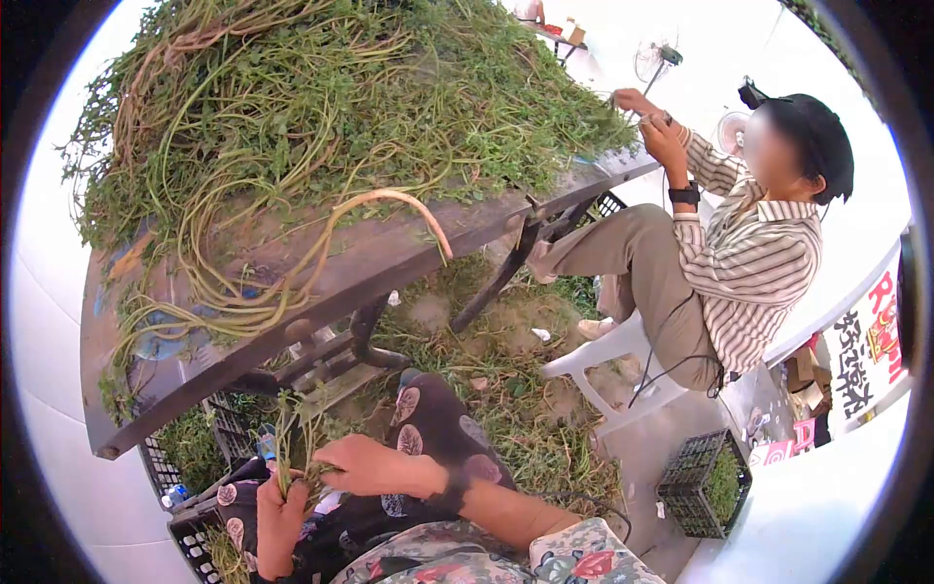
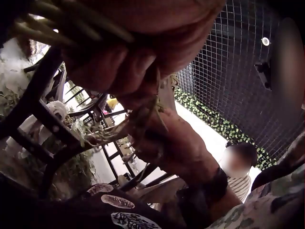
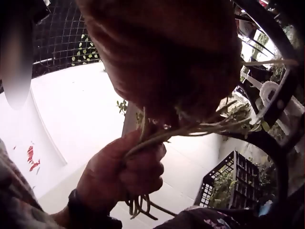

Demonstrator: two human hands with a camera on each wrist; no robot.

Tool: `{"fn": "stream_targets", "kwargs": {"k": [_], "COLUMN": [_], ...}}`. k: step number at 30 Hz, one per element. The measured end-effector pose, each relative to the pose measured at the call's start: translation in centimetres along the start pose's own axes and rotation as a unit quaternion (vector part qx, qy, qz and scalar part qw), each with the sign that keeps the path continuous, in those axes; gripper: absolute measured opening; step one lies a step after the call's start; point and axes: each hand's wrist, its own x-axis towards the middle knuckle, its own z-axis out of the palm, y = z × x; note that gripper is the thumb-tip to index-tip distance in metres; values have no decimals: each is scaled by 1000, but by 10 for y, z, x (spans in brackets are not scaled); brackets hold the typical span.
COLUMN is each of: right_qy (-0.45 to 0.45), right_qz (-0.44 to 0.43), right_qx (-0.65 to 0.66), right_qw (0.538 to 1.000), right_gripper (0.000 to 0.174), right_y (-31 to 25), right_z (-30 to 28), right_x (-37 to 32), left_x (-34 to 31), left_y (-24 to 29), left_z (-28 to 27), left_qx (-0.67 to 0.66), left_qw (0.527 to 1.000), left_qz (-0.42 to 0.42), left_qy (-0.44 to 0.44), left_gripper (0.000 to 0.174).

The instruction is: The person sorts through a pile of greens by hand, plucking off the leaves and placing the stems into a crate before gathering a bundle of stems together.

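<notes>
Over my lap, my left hand (image 1: 279, 516) grips a small bunch of green stems (image 1: 285, 443), whose upper ends stick up above the fist. Close beside it, my right hand (image 1: 375, 467) pinches at the stems. In the right wrist view the left hand (image 3: 121, 171) has its fingers curled round long thin stems (image 3: 186, 130), with looped ends hanging below the fist. The right hand's fingertips are dark there and partly hidden. Ahead, a large heap of leafy green vines (image 1: 331, 107) covers the table (image 1: 389, 234).
Another person (image 1: 754, 243) in a striped shirt sits at the table's right on a white plastic chair (image 1: 613, 384), hands at the heap. Loose greens litter the floor (image 1: 545, 409). A black crate (image 1: 696, 496) with greens stands at right; more crates (image 1: 229, 428) sit under the table's left.
</notes>
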Motion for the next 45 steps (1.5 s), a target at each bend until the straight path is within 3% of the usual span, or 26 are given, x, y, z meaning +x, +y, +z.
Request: {"fn": "stream_targets", "kwargs": {"k": [6, 8, 9, 10, 11, 12, 13, 14, 15, 17, 20, 24, 27, 31, 34, 40, 43, 45], "right_qy": [151, 184, 158, 173, 167, 121, 95, 87, 71, 32, -10, 64, 56, 122, 86, 49, 58, 77], "right_qz": [26, 129, 175, 153, 140, 180, 206, 174, 187, 243, 249, 175, 173, 209, 199, 200, 96, 149], "right_qx": [-21, 48, 17, 66, 150, 262, 323, 346, 387, 366, 328, 389, 484, 472, 490, 367, 204, 240], "right_qw": [988, 973, 972, 971, 964, 940, 919, 918, 900, 898, 911, 902, 856, 847, 845, 907, 973, 956], "right_gripper": [20, 23, 24, 24, 25, 27, 28, 25, 23, 22, 24, 30, 32, 22, 16, 15, 12, 9], "right_y": [5, 6, 0, -5, 4, -19, -20, -8, -8, -19, -17, -10, -10, -6, -1, -17, -7, -9], "right_z": [19, 4, -10, -14, -13, -30, -33, -29, -28, -29, -23, -19, -28, -23, -30, -39, -32, -35], "right_x": [2, 4, 2, -3, -2, -4, -5, -7, -6, -4, -4, -6, -6, -5, -6, -10, -4, -5], "left_x": [-3, -4, -2, -2, -5, -3, -3, -4, -5, -4, -8, -9, -9, -10, -11, -12, -13, -13], "left_y": [1, 3, -2, -9, -8, -4, -1, 2, 3, 4, 5, 1, 2, -3, 2, -3, -3, 0], "left_z": [-1, -4, -5, -6, -7, -8, -8, -7, -7, -7, -7, -8, -9, -10, -13, -14, -13, -13], "left_qx": [-18, -32, -27, -18, -9, 1, -30, -64, -66, -36, -67, -61, -46, -39, -19, -51, -54, -52], "left_qw": [998, 997, 999, 1000, 1000, 1000, 999, 995, 996, 999, 996, 994, 993, 993, 994, 991, 991, 990], "left_qz": [-49, -72, -43, -19, -13, -4, -36, -65, -45, 9, -5, -21, -22, -18, -26, -51, -41, -45], "left_qy": [-23, -20, -14, -6, -3, -6, -18, -31, -29, -34, -59, -85, -106, -109, -101, -111, -117, -119], "left_gripper": [15, 15, 14, 14, 14, 14, 15, 16, 17, 16, 17, 17, 17, 18, 18, 19, 20, 19]}}
